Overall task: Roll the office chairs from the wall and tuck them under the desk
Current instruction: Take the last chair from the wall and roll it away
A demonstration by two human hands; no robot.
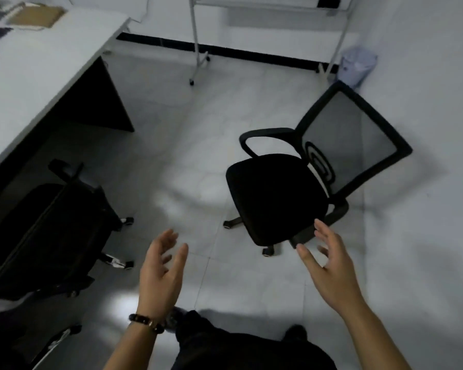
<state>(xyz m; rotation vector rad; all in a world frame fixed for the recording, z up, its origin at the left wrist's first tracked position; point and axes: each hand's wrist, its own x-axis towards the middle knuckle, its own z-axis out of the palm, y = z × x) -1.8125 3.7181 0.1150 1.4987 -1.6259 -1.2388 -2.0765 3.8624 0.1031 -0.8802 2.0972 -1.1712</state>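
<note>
A black office chair (pixel 275 193) with a mesh back and two armrests stands on the tiled floor near the right wall, its back toward that wall. A second black chair (pixel 51 236) sits at the left, pushed partly under the white desk (pixel 38 68). My left hand (pixel 162 271) is raised over the floor between the two chairs, fingers apart and empty. Close to the front end of the mesh chair's near armrest, my right hand (pixel 329 265) hovers with spread fingers and holds nothing.
A whiteboard stand (pixel 195 49) on casters stands at the back wall. A bin with a pale liner (pixel 357 66) sits in the back right corner. Papers and a brown folder (pixel 35 18) lie on the desk. My dark trouser legs show at the bottom.
</note>
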